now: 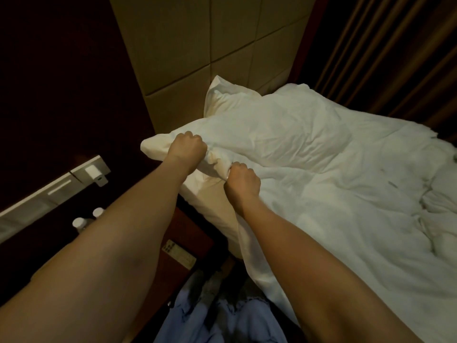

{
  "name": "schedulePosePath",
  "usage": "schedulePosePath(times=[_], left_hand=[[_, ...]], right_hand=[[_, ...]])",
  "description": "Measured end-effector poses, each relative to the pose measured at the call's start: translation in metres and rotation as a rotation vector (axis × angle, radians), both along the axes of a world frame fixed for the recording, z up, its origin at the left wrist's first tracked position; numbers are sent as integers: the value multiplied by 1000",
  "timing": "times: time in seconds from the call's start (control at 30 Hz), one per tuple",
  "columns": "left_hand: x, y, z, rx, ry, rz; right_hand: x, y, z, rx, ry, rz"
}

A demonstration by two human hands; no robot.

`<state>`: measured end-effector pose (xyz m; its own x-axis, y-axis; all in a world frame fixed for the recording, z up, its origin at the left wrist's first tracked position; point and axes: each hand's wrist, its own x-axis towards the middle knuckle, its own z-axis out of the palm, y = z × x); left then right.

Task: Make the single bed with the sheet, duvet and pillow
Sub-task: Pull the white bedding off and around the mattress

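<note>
Head view: duvet edge gripped at the head of the bed.

The duvet (309, 154) is held at its near top corner by both fists, the left hand (186, 148) nearer the corner tip, the right hand (243, 180) just beside it. The pillow (226, 97) lies beyond the hands against the padded headboard (197, 58); the duvet's length runs rightward down the bed.

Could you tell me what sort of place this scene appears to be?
Probably a hotel bedroom: a padded beige panelled headboard, a white rumpled duvet on a bed, and a wall-mounted silver switch panel above a dark wooden bedside table.
</note>
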<state>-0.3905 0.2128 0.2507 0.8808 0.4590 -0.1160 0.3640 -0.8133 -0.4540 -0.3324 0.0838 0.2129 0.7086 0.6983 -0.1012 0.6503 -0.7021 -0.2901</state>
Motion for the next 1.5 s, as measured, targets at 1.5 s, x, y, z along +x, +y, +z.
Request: schedulePosePath(times=[1.5], left_hand=[[59,-401,-82,-234,171,-748]], right_hand=[[-33,-379,-56,-301,-76,-596]])
